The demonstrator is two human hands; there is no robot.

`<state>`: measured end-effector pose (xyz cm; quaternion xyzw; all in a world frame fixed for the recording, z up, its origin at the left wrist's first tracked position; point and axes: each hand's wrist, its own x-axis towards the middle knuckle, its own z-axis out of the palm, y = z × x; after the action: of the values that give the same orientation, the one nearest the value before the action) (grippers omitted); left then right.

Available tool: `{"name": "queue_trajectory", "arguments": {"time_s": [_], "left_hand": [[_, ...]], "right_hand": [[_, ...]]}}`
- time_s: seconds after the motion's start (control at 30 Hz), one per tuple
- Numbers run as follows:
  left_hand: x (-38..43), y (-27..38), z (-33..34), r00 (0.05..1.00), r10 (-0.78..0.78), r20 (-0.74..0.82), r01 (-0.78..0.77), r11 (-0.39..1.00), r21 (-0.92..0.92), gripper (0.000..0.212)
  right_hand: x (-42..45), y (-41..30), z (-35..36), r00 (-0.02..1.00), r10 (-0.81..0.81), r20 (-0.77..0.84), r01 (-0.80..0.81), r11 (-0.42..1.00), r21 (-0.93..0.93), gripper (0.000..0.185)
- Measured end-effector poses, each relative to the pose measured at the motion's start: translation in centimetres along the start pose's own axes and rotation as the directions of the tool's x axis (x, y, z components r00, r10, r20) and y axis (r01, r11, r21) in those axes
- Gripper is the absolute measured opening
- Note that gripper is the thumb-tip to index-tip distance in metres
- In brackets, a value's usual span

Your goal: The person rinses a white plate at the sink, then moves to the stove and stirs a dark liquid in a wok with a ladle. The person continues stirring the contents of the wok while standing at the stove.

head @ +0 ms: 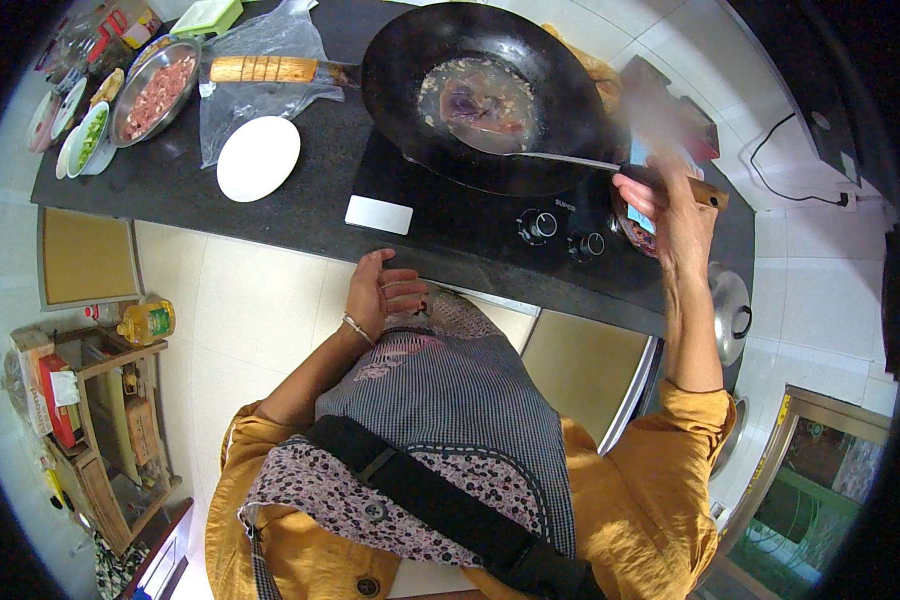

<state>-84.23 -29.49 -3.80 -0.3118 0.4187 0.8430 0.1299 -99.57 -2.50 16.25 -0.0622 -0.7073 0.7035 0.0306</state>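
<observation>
My right hand [679,210] grips the wooden end of a metal cooking utensil [577,160], whose head dips into the wok and is partly hidden by liquid. In the black wok [397,67], cloudy liquid with pale bits surrounds a reddish-purple piece of food [480,105]. The wok sits on a black cooktop [457,210] with two knobs, its wooden handle [262,70] pointing left. My left hand [382,292] is empty, fingers apart, held before the apron [450,382] below the counter edge.
Left of the wok are a white plate [259,159], a plastic bag [225,112], a metal bowl of raw meat [157,97] and a bowl of chopped greens [90,146]. A metal lid [729,315] stands at the right. Steam blurs the area right of the wok.
</observation>
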Motion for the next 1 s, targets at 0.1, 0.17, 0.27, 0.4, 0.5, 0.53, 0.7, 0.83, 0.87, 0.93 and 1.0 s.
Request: {"name": "queue_trajectory", "arguments": {"time_s": [0.1, 0.17, 0.27, 0.4, 0.5, 0.53, 0.7, 0.83, 0.87, 0.93, 1.0], "left_hand": [[0.1, -0.1, -0.1, 1.0, 0.004, 0.004, -0.004, 1.0, -0.003, 0.048], [0.2, -0.1, -0.2, 1.0, 0.003, 0.012, -0.003, 1.0, -0.002, 0.049], [0.2, -0.2, -0.1, 1.0, -0.003, 0.02, 0.003, 1.0, 0.007, 0.05], [0.2, -0.3, 0.0, 0.999, 0.001, 0.034, -0.001, 1.0, 0.009, 0.05], [0.4, -0.4, 0.0, 0.999, -0.004, 0.036, 0.004, 1.0, -0.002, 0.05], [0.4, -0.4, 0.0, 0.999, -0.008, 0.035, 0.008, 1.0, -0.007, 0.05], [0.1, 0.0, 0.2, 1.0, -0.006, 0.019, 0.005, 1.0, 0.017, 0.049], [0.4, -0.2, 0.0, 1.0, -0.015, 0.017, 0.015, 1.0, -0.011, 0.048], [0.5, -0.1, 0.0, 1.0, -0.018, 0.018, 0.018, 1.0, -0.012, 0.047], [0.6, 0.0, 0.0, 1.0, -0.024, 0.019, 0.024, 1.0, -0.014, 0.047], [0.4, 0.1, 0.2, 1.0, -0.015, 0.01, 0.015, 1.0, 0.001, 0.046]], "right_hand": [[-1.0, -1.1, 0.3, 0.999, -0.053, -0.009, 0.052, 0.993, -0.104, 0.028], [-1.5, -2.0, 0.4, 0.997, -0.081, 0.008, 0.081, 0.983, -0.167, 0.027], [-1.5, -3.4, 0.1, 0.994, -0.105, 0.024, 0.108, 0.965, -0.238, 0.027], [-1.6, -4.6, 1.0, 0.996, -0.083, 0.021, 0.085, 0.97, -0.226, 0.028], [-1.3, -3.9, 0.9, 0.996, -0.064, 0.06, 0.074, 0.979, -0.188, 0.027], [-1.3, -3.6, 1.0, 0.996, -0.063, 0.063, 0.073, 0.981, -0.178, 0.026], [-2.4, -1.0, 1.6, 0.999, 0.022, 0.048, -0.015, 0.99, -0.14, 0.042], [-3.4, 1.6, 2.5, 0.997, -0.082, -0.013, 0.081, 0.996, -0.024, 0.024], [-3.4, 2.1, 2.5, 0.998, -0.061, 0.006, 0.061, 0.998, 0.0, 0.025], [-3.5, 3.0, 2.4, 0.998, -0.069, 0.01, 0.069, 0.997, 0.033, 0.024], [-3.3, 4.0, 2.2, 0.998, -0.065, 0.016, 0.064, 0.997, 0.054, 0.024]]}}
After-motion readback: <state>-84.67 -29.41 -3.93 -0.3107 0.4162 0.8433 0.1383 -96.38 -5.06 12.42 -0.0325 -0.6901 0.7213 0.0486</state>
